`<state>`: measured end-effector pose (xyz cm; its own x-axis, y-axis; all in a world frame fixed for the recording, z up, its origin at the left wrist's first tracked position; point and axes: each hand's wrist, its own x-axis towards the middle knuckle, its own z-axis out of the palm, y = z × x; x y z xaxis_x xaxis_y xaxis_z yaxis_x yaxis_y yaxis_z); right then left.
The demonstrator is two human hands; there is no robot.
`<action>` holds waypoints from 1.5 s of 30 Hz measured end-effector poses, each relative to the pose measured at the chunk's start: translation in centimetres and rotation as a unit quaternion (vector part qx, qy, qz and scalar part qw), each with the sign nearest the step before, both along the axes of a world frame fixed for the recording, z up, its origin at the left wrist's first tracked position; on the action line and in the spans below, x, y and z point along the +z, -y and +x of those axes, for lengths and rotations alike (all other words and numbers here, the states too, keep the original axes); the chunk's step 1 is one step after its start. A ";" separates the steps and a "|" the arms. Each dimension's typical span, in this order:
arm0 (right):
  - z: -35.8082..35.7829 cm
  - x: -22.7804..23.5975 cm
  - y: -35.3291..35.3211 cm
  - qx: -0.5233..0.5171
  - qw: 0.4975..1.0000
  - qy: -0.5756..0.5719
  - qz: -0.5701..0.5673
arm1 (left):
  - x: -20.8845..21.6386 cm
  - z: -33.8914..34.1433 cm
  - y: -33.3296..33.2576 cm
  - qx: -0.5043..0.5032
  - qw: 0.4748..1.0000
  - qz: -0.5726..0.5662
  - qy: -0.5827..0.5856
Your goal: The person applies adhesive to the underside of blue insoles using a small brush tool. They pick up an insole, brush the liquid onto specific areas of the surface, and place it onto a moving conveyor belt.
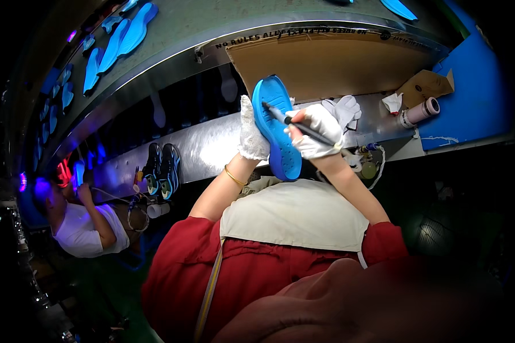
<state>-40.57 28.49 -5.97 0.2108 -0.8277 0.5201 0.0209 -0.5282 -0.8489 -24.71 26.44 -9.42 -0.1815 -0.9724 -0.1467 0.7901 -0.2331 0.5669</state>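
Note:
Upright in front of me is a blue shoe sole (pixel 273 91), its hollow inner side facing me, with ribs near the top and small holes near the bottom. My left hand (pixel 253 136), in a white knit glove, is closed on its left edge. A dark-handled brush (pixel 279 116) crosses the sole from the right, its tip against the inner surface. It is pinched in my right hand (pixel 319 130), whose white glove leaves some fingertips bare.
Several blue soles (pixel 113 46) lie on the green conveyor belt (pixel 189 26) beyond the metal bench (pixel 194 137). A cardboard sheet (pixel 326 66), white gloves (pixel 344 110) and a pink tumbler (pixel 422 112) are toward the right. Dark shoes (pixel 169 168) stand left, near a co-worker (pixel 91 223).

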 end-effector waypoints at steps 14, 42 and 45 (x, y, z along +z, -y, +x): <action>-2.9 -1.4 -2.9 0.070 0.993 0.019 0.091 | -2.2 0.1 -3.4 -0.113 0.978 0.039 0.171; -0.2 -0.2 -1.9 0.054 0.985 0.079 0.142 | 2.9 2.2 3.4 -0.014 0.958 -0.255 -0.133; -0.4 -0.4 -1.6 0.150 0.906 0.195 0.344 | 2.8 2.8 4.0 -0.075 0.947 -0.274 -0.152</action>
<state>-40.97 30.07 -6.38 0.3917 -0.9200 -0.0134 0.4448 0.2020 -0.8725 -21.87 22.46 -6.65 -0.2760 -0.8473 0.4537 0.9173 -0.0914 0.3875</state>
